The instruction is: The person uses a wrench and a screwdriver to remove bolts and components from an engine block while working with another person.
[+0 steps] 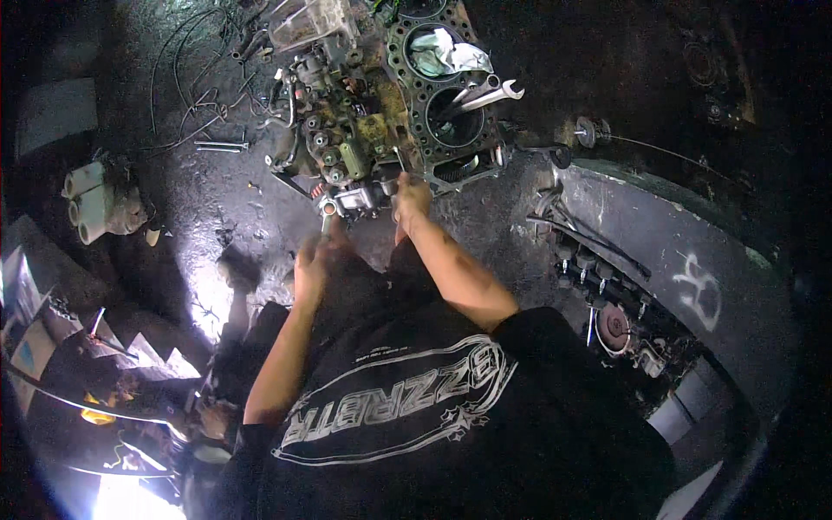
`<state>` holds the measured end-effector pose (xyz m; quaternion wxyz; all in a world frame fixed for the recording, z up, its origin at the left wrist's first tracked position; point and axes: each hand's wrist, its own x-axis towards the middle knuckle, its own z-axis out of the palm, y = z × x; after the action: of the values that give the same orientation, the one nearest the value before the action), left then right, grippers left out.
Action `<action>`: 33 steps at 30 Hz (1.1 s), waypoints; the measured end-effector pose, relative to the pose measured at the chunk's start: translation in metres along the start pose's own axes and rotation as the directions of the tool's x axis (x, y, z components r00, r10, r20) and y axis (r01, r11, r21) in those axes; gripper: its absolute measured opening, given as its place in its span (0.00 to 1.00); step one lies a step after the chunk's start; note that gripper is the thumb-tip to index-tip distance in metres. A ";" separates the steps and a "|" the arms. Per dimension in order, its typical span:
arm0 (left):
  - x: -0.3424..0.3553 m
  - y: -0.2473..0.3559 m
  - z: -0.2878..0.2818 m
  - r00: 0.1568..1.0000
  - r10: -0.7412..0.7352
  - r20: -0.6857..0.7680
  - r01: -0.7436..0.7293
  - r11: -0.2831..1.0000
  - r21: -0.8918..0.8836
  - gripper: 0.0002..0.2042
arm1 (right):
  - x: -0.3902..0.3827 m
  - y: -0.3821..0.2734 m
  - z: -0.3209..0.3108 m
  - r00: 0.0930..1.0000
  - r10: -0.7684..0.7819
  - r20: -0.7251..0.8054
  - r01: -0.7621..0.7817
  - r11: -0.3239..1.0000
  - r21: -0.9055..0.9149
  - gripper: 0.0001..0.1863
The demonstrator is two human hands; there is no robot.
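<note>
An engine block (pixel 420 143) lies ahead of me with open round cylinder bores, and a greasy assembly of metal parts (pixel 347 143) adjoins its left side. My left hand (pixel 312 267) is closed at the near edge of this assembly. From its fingers rises a metal piece with a ring-shaped end (pixel 328 210); its exact kind is unclear. My right hand (pixel 412 198) is also closed, close to the block's near left corner. A thin shiny rod (pixel 399 159) shows just beyond its fingers; whether the hand grips it is hidden.
A wrench (pixel 494 95) rests across one bore, and a crumpled white rag (pixel 446 52) lies in another. Long bolts (pixel 221 146), cables (pixel 186 95) and pale cylinders (pixel 91 204) lie leftward. At right are a dark panel (pixel 685 251) and engine parts (pixel 615 325).
</note>
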<state>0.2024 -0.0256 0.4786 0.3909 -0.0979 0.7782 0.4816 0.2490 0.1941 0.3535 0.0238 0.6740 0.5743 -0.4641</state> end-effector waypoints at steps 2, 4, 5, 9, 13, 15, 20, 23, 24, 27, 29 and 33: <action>0.002 0.000 -0.002 0.994 0.108 -0.009 -0.104 0.978 0.178 0.13 | -0.013 -0.018 0.001 0.996 -0.070 -0.060 0.069 0.997 -0.018 0.23; 0.001 0.004 -0.005 0.997 0.072 0.033 -0.076 0.988 0.137 0.12 | -0.022 -0.025 0.013 0.977 0.043 -0.209 -0.095 0.966 -0.242 0.25; 0.000 0.006 -0.006 0.997 0.033 0.074 -0.040 0.995 0.097 0.11 | -0.023 -0.028 0.013 0.976 0.043 -0.212 -0.094 0.966 -0.241 0.25; 0.000 -0.008 -0.016 0.996 0.006 0.089 -0.001 0.998 -0.056 0.09 | -0.014 -0.022 0.017 0.967 0.112 -0.228 -0.152 0.974 -0.169 0.24; 0.003 -0.030 -0.031 0.997 0.004 0.072 -0.001 0.999 -0.033 0.08 | 0.020 0.007 -0.003 0.984 -0.112 0.138 0.111 0.994 0.017 0.21; 0.002 -0.032 -0.035 0.997 0.014 0.071 -0.010 0.998 -0.057 0.08 | 0.023 0.002 -0.020 0.917 -0.171 0.360 0.187 0.982 -0.010 0.20; -0.002 -0.019 -0.042 0.988 -0.093 0.122 0.102 0.992 -0.069 0.07 | 0.009 -0.019 -0.026 0.916 0.181 0.357 -0.254 0.952 0.168 0.23; 0.007 -0.049 -0.051 0.999 0.043 0.031 -0.044 0.999 0.028 0.07 | 0.021 -0.015 -0.020 0.888 0.160 0.432 -0.246 0.957 0.151 0.23; 0.006 -0.046 -0.051 0.999 0.040 0.035 -0.041 0.999 0.026 0.07 | 0.031 -0.005 -0.017 0.876 0.102 0.472 -0.184 0.974 0.132 0.22; -0.002 -0.039 -0.061 0.995 0.001 0.104 0.004 0.999 -0.050 0.07 | 0.022 -0.003 0.000 0.970 -0.035 0.242 0.019 0.998 0.068 0.25; -0.001 -0.039 -0.063 0.996 0.048 0.074 -0.052 0.997 0.064 0.08 | 0.035 0.009 0.008 0.990 -0.015 0.141 0.006 0.998 0.063 0.25; 0.006 -0.041 -0.067 0.994 0.043 0.096 -0.044 0.999 0.011 0.09 | 0.051 0.028 0.033 0.992 0.037 0.119 -0.081 0.918 0.387 0.23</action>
<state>0.1855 -0.1014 0.4618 0.4178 -0.0552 0.7637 0.4890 0.2468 0.2043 0.2870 -0.0657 0.6558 0.4472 -0.6046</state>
